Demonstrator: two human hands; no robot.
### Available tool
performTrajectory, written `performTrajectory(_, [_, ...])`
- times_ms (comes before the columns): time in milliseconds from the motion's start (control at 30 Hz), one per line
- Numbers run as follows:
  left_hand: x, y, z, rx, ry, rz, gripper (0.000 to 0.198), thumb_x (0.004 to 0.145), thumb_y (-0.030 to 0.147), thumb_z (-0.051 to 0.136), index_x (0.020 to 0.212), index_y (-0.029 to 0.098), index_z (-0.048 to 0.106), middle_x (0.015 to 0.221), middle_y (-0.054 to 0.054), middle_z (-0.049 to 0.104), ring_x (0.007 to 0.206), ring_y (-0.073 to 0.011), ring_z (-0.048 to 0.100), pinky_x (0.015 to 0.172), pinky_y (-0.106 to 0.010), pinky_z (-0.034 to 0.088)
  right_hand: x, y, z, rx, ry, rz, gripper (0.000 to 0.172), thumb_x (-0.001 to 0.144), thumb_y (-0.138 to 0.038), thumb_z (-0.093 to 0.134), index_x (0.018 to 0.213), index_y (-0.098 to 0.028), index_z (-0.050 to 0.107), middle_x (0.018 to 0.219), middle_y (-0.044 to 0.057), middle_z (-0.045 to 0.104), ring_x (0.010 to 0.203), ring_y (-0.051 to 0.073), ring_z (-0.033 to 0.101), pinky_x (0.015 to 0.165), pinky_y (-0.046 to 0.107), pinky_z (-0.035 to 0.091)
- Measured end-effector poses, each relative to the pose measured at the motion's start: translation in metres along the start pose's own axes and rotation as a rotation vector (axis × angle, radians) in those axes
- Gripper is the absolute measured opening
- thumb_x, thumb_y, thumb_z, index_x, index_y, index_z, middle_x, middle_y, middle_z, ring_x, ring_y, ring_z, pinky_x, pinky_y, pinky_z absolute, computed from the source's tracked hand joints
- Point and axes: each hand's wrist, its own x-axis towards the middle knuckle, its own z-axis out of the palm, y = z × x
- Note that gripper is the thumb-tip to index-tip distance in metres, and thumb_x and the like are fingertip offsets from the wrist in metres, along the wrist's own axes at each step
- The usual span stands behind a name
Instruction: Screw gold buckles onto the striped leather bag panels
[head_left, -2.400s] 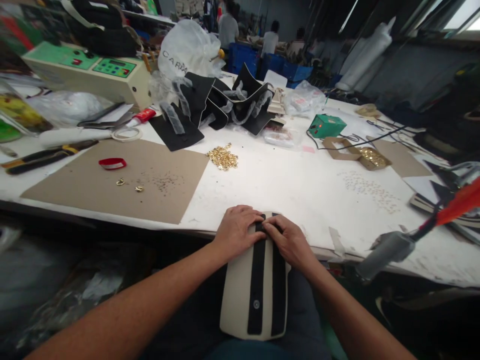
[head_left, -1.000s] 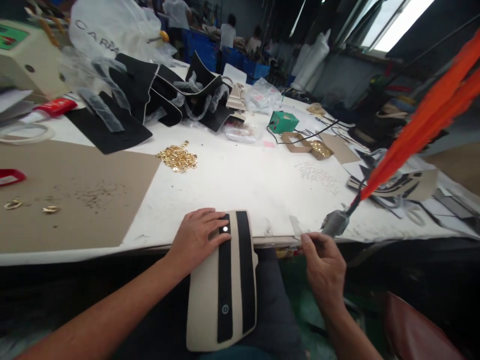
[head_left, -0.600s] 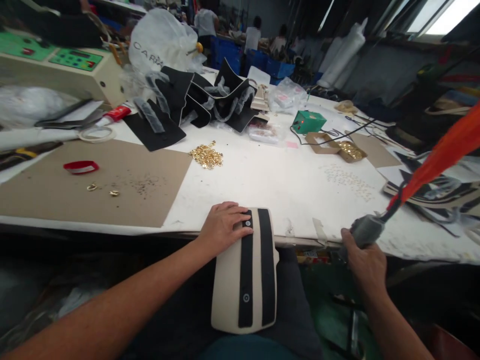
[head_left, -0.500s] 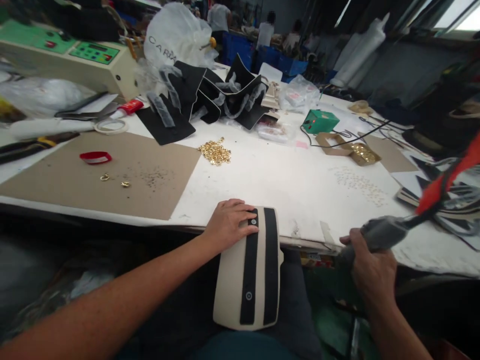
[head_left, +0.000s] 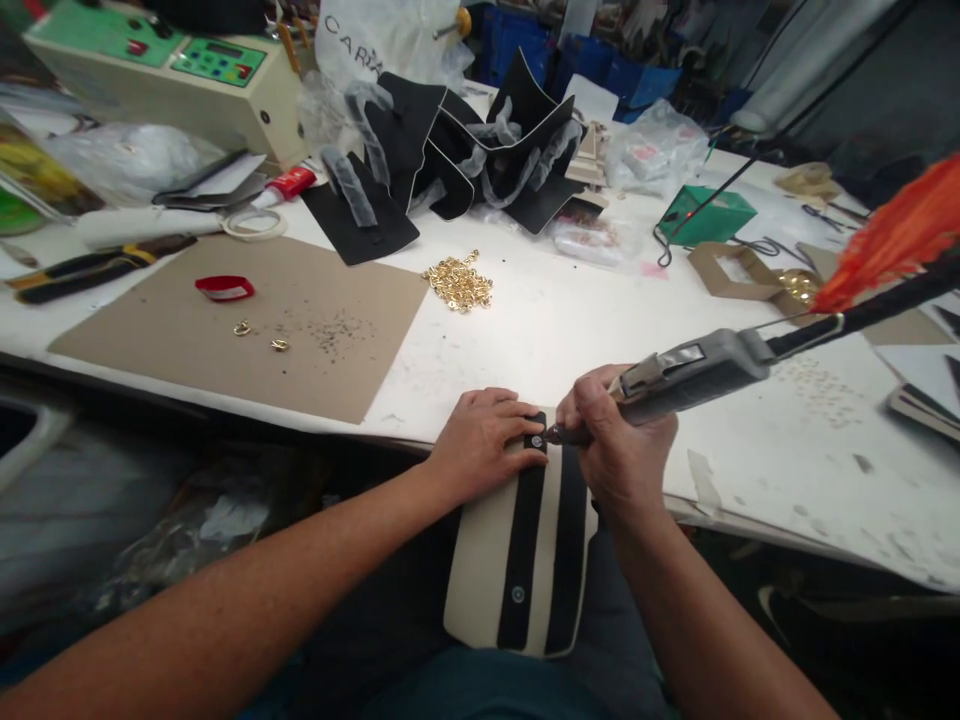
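Observation:
A cream panel with two black strips lies across my lap and the table's front edge. My left hand rests flat on its top end, fingers stretched out beside a small round metal fitting on the left black strip. My right hand is closed around a grey powered hand tool, whose dark tip touches the strip just right of that fitting. An orange hose and a black cable run from the tool's rear to the right.
A brown cardboard sheet lies left with a red band and small gold rings. A pile of gold fittings sits mid-table. Black panels, a beige control box and a green box stand further back.
My right hand left the panel, took the grey tool from the table's right edge, and brought its tip to the strip by the fitting. My left hand stayed on the panel.

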Motion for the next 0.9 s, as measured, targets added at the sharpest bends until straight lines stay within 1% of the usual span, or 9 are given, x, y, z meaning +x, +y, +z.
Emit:
performTrajectory(200, [-0.001,-0.001,0.002,0.002,-0.002,0.010,0.030,0.087,0.049,0.082,0.111,0.032,0.078,0.130,0.004,0.076,0.131,-0.0286,0.059,0.108,-0.048,0.040,0.000,0.007,0.003,-0.010,0.023,0.012,0.037,0.083,-0.044,0.085,0.074,-0.021,0.058,0.062,-0.004,0.059,0.049,0.013,0.056,0.050,0.029,0.053])
performTrajectory(333, [-0.001,0.000,0.001,0.003,-0.011,0.007,0.030,0.087,0.050,0.081,0.112,0.032,0.078,0.130,0.003,0.076,0.131,-0.0285,0.058,0.109,-0.047,0.039,0.000,0.007,0.002,-0.068,0.001,-0.013,0.037,0.086,-0.043,0.082,0.074,-0.022,0.055,0.061,-0.005,0.057,0.049,0.013,0.056,0.051,0.029,0.051])
performTrajectory(467, [-0.001,0.000,0.000,0.002,-0.017,0.000,0.031,0.087,0.050,0.081,0.113,0.033,0.078,0.131,0.004,0.075,0.131,-0.0285,0.058,0.109,-0.048,0.039,-0.001,0.005,0.001,-0.084,-0.053,-0.059,0.030,0.090,-0.034,0.077,0.075,-0.023,0.054,0.062,-0.006,0.057,0.050,0.013,0.056,0.054,0.030,0.049])
performTrajectory(600, [0.000,0.001,-0.001,0.004,-0.019,0.003,0.030,0.087,0.050,0.081,0.112,0.033,0.078,0.132,0.004,0.075,0.132,-0.0286,0.057,0.109,-0.049,0.038,-0.001,0.004,0.000,-0.098,-0.113,-0.081,0.027,0.092,-0.026,0.074,0.074,-0.023,0.054,0.066,-0.004,0.060,0.056,0.014,0.057,0.057,0.031,0.048])
performTrajectory(700, [0.000,0.001,-0.001,0.011,-0.034,-0.004,0.029,0.088,0.049,0.081,0.111,0.033,0.078,0.133,0.004,0.074,0.132,-0.0286,0.057,0.109,-0.049,0.038,0.003,0.004,-0.001,-0.110,-0.168,-0.089,0.024,0.091,-0.024,0.073,0.076,-0.023,0.055,0.066,-0.004,0.060,0.057,0.014,0.056,0.056,0.030,0.047])
performTrajectory(833, [0.000,0.001,-0.002,0.020,-0.042,0.004,0.029,0.090,0.049,0.079,0.113,0.032,0.078,0.131,0.003,0.075,0.131,-0.0285,0.057,0.107,-0.049,0.039,0.009,0.007,0.000,-0.082,-0.286,-0.083,0.023,0.092,-0.024,0.072,0.077,-0.022,0.055,0.066,-0.004,0.060,0.057,0.014,0.057,0.055,0.030,0.046])
performTrajectory(900, [-0.001,0.001,-0.002,0.027,-0.046,0.002,0.029,0.090,0.049,0.078,0.114,0.032,0.077,0.131,0.002,0.075,0.131,-0.0287,0.057,0.106,-0.049,0.039,0.011,0.008,0.001,-0.070,-0.294,-0.069,0.022,0.092,-0.024,0.073,0.079,-0.022,0.055,0.065,-0.004,0.059,0.056,0.013,0.056,0.054,0.029,0.046])
